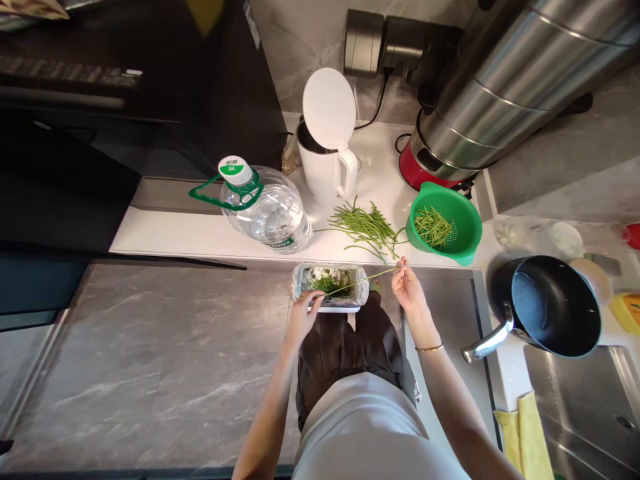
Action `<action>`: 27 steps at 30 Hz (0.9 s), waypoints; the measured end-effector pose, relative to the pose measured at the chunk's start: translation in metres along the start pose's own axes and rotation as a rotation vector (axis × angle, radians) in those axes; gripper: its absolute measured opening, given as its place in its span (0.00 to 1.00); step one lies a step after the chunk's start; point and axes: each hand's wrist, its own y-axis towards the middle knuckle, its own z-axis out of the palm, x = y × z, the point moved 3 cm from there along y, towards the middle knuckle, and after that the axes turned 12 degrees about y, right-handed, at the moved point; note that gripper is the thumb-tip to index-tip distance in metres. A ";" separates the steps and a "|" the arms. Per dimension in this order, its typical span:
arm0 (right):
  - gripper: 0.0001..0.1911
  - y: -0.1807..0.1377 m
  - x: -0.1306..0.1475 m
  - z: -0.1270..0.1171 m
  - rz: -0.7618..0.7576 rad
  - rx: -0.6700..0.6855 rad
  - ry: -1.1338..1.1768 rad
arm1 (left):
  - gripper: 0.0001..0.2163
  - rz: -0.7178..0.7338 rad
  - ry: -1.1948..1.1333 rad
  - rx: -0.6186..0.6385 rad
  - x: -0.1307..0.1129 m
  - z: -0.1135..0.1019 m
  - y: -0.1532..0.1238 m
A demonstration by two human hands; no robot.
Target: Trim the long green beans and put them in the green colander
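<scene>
A long green bean stretches between my two hands above a small bin lined with a clear bag on the floor. My left hand pinches its lower end over the bin, which holds green trimmings. My right hand pinches the upper end near the counter edge. A pile of long beans lies on the white counter. Beside it stands a green colander with cut bean pieces.
A large water bottle with a green handle lies on the counter beside a white kettle with its lid up. A steel pot stands behind. A black pan, a sink and yellow cloths are at the right.
</scene>
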 end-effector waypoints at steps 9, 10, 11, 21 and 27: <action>0.06 -0.010 -0.008 -0.022 -0.080 -0.072 -0.333 | 0.14 0.072 0.110 0.012 -0.011 0.018 0.029; 0.05 -0.011 -0.011 -0.024 -0.059 -0.076 -0.334 | 0.16 0.099 0.120 0.002 -0.021 0.016 0.032; 0.05 -0.011 -0.016 -0.025 -0.039 -0.078 -0.330 | 0.17 0.127 0.115 0.007 -0.033 0.014 0.034; 0.09 -0.014 -0.044 -0.017 0.001 0.012 -0.566 | 0.08 0.331 0.054 0.068 -0.096 0.014 0.042; 0.10 -0.012 -0.045 -0.006 -0.094 0.140 -1.041 | 0.10 0.448 0.136 0.228 -0.104 0.005 0.038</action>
